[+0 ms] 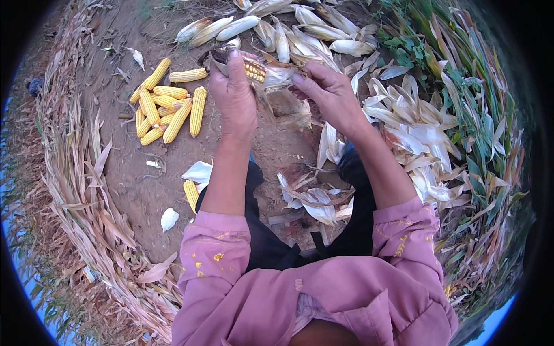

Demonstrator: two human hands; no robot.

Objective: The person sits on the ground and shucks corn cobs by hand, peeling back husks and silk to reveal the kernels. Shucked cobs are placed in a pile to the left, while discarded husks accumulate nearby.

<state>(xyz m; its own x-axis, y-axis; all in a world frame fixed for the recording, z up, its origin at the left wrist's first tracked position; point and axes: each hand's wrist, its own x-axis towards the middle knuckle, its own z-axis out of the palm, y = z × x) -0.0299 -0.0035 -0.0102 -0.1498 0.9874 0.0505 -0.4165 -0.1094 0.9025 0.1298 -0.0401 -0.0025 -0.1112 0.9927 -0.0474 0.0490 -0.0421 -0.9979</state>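
Observation:
Raised in front of me is a partly husked ear of corn (254, 70), its yellow and dark kernels showing in a strip between pale husk leaves. My left hand (234, 93) grips the end with dark silk, thumb on top. The fingers and thumb of my right hand (325, 93) pinch the dry husk (279, 77) at the other end. A torn flap of husk (285, 108) hangs below the ear. To the left of my left hand lies a loose heap of bare yellow corn cobs (161, 108).
Several unhusked ears (281, 32) lie beyond my hands. Stripped husks (417, 125) are heaped at the right, with more husk scraps (318, 203) between my legs. A single yellow cob (190, 194) lies by my left forearm. Dry cornstalks (86, 194) edge the soil at left.

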